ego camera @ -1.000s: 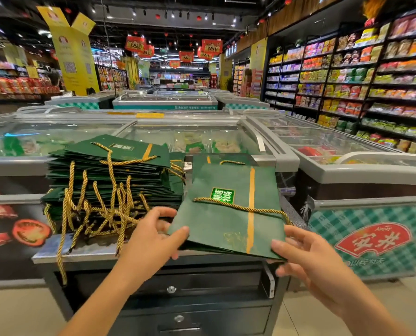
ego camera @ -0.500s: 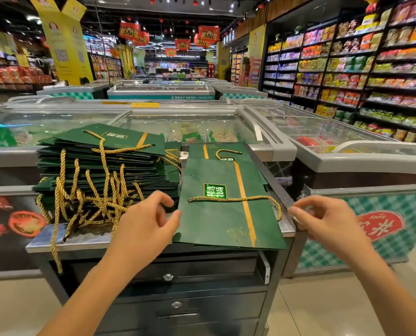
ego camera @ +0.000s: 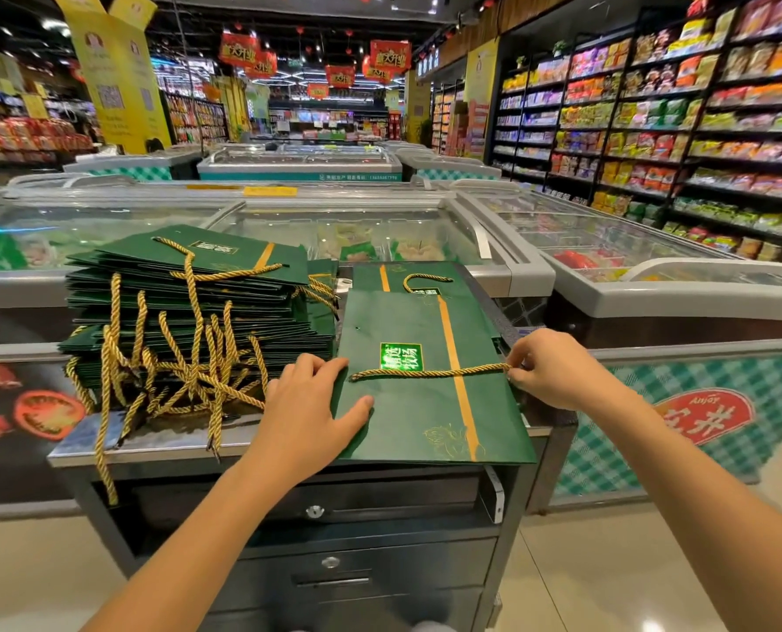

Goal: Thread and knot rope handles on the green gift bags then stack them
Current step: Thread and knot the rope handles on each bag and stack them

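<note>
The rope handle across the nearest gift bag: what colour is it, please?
Gold rope handle, seen best in the head view.

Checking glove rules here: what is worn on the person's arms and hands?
Nothing visible. The left hand and right hand are bare: no gloves, rings or watch. Both forearms are bare too, with no sleeve in view.

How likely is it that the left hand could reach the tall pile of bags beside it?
Probably yes: the left hand rests flat on the single bag, right next to the pile of bags, with only loose gold ropes lying between.
</note>
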Action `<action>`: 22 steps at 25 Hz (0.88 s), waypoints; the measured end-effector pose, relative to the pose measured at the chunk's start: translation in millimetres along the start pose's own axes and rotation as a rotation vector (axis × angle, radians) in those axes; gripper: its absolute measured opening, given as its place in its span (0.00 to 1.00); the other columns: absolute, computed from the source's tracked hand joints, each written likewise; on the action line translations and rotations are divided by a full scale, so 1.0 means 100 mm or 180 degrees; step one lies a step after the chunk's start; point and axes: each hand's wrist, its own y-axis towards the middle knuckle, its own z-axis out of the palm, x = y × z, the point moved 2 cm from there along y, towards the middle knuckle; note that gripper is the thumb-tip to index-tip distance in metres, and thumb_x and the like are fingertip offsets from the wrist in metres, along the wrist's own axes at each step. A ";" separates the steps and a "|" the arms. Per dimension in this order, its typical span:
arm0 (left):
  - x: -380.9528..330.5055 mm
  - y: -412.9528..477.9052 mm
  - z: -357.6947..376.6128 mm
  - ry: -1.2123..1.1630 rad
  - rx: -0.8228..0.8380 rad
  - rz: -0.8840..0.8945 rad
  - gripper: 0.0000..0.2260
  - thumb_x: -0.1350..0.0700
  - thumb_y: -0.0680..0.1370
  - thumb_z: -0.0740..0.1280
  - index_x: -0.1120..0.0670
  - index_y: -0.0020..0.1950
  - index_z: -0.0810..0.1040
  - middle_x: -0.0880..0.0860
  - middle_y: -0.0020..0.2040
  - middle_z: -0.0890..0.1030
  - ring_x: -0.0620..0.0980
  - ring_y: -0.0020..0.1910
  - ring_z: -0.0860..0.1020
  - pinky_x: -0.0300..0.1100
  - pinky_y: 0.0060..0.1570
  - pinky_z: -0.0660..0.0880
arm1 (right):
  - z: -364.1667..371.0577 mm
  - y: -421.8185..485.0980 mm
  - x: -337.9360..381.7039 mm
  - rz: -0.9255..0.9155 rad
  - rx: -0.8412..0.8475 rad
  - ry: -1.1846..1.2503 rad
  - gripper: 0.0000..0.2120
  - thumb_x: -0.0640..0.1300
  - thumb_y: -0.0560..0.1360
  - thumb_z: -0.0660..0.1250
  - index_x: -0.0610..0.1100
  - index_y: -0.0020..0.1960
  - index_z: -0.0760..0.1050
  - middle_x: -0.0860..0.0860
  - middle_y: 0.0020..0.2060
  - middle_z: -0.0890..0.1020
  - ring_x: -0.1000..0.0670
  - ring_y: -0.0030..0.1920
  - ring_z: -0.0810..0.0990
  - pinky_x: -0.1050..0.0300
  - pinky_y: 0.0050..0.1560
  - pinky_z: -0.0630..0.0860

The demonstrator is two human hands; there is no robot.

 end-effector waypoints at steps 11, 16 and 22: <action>-0.14 -0.22 -0.05 -0.0029 0.0061 0.0359 0.34 0.28 0.71 0.52 0.46 0.70 0.72 0.44 0.54 0.71 0.45 0.57 0.68 0.44 0.59 0.65 | -0.33 -0.02 0.53 -0.0617 -0.0401 0.2631 0.05 0.44 0.81 0.68 0.44 0.51 0.82 0.50 0.42 0.87 0.52 0.42 0.85 0.61 0.41 0.81; -0.18 -0.25 -0.14 -0.0449 0.0039 0.0593 0.11 0.42 0.79 0.66 0.46 0.57 0.78 0.42 0.41 0.75 0.43 0.45 0.73 0.48 0.52 0.74 | 0.06 0.05 0.65 -0.0883 0.0312 0.1897 0.07 0.42 0.81 0.68 0.49 0.58 0.73 0.51 0.41 0.87 0.55 0.40 0.84 0.61 0.43 0.77; -0.07 0.08 -0.10 -0.0716 0.0010 0.0219 0.14 0.47 0.79 0.66 0.50 0.62 0.76 0.46 0.40 0.78 0.44 0.41 0.75 0.48 0.46 0.77 | 0.15 0.08 0.71 -0.0794 -0.0071 0.0961 0.14 0.50 0.77 0.73 0.52 0.62 0.77 0.53 0.47 0.80 0.54 0.46 0.78 0.58 0.49 0.74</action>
